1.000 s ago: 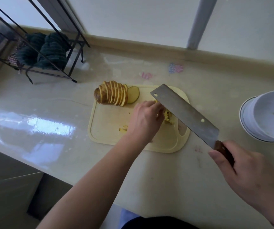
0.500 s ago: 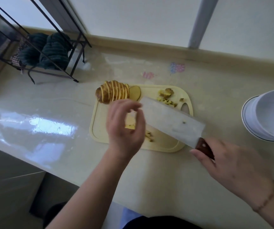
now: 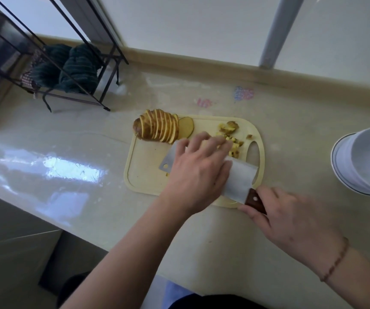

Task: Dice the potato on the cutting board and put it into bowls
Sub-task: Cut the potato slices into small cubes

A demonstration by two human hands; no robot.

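**Cleaver laid flat on the board**

The right hand (image 3: 291, 221) grips the wooden handle of the cleaver (image 3: 239, 179), its blade lying flat over the yellow cutting board (image 3: 144, 172). The left hand (image 3: 199, 172) rests on the blade, fingers spread and straight. The sliced potato (image 3: 157, 129) sits at the board's far left corner, diced pieces (image 3: 230, 139) near the fingertips. White bowls (image 3: 364, 159) stand well apart, to the right.

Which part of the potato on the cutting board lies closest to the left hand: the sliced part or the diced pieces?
The diced pieces, beside the fingertips of the left hand. The sliced part stands farther off, at the cutting board's far left corner.
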